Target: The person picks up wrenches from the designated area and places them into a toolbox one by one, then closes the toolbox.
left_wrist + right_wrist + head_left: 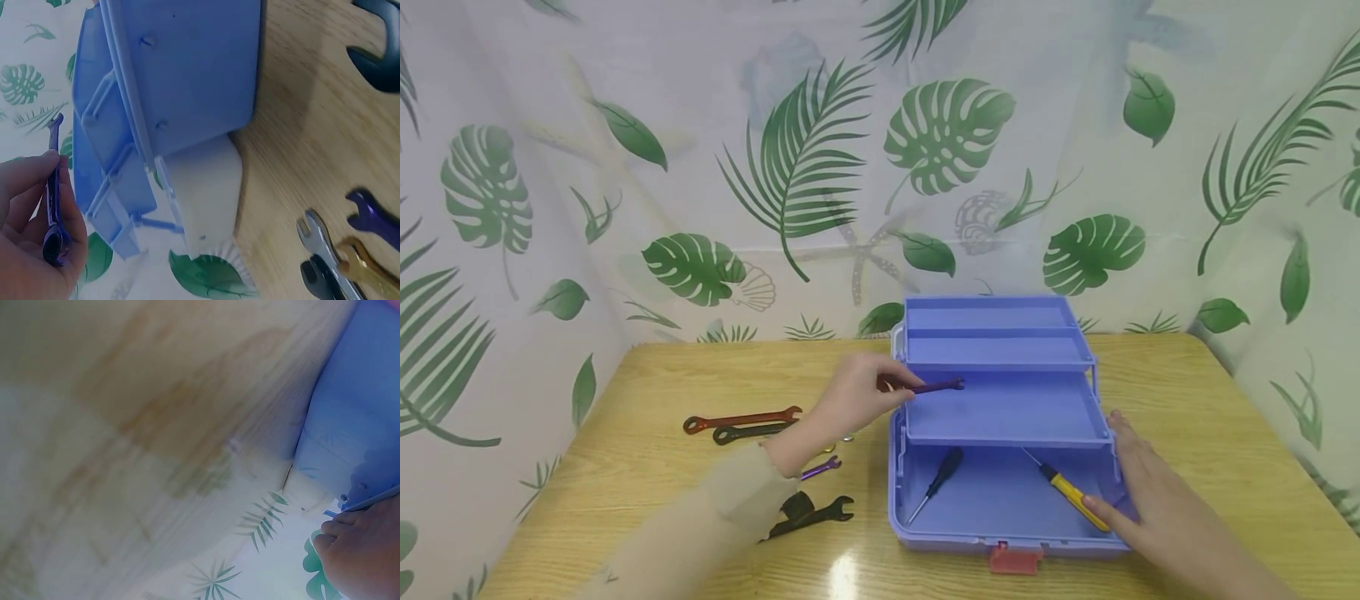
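Note:
My left hand [861, 392] pinches a small combination wrench [938, 386] between thumb and fingers, its open end pointing right over the left part of the lower tray [1007, 408]. In the left wrist view this wrench [52, 187] looks purple and shiny. The tray belongs to an open blue toolbox [940, 542], whose divided upper tray [1000, 346] is raised behind it. My right hand [1180, 508] holds the toolbox's right side wall, thumb over the rim and fingers along the outside. Inside the bottom lie a black screwdriver [942, 477] and a yellow-handled screwdriver [1071, 492].
Left of the toolbox, a red wrench [741, 420], a black wrench [748, 433], a purple wrench [822, 468] and a large black wrench [820, 518] lie on the wooden table [587, 500]. Silver [322, 240] and gold [369, 265] wrenches lie there too. A leaf-patterned curtain [700, 167] hangs behind.

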Motion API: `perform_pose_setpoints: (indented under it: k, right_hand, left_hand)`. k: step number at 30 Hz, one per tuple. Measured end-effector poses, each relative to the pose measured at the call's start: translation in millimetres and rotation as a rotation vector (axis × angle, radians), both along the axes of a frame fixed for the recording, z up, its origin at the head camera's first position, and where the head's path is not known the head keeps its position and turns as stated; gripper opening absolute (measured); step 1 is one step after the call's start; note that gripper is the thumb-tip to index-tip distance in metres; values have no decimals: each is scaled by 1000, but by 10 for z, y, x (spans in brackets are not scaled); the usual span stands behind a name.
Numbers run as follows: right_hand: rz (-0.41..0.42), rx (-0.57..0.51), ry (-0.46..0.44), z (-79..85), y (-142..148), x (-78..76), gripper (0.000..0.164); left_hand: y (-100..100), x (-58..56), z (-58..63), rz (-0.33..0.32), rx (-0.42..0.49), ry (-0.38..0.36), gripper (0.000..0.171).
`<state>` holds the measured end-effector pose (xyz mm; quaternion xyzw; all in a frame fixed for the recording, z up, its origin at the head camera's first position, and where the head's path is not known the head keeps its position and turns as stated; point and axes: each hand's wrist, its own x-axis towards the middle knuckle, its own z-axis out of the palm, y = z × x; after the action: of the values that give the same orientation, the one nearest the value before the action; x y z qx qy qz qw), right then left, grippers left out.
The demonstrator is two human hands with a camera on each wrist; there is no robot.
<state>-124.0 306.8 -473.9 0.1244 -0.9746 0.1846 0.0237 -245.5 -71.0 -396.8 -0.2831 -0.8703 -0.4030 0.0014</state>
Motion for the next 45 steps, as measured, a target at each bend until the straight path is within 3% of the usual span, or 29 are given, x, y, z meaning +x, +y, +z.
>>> perform_pose_setpoints:
  k: [10,27,35,45]
  right_hand:
    - [-10,9,-18,3,-2,5,108]
    - [-10,10,-25,-1,13,13,109]
    - [-19,20,-35,11,4,21,109]
    - [-2,-7,-22,34,-6,7,107]
  left_hand:
    - [311,21,-16,-85,-33,46,11]
    - [680,24,-101,-158,-45,-39,14]
    - [756,56,-149,-186,-82,-71,14]
    - [757,88,-172,-169,-117,-89,12]
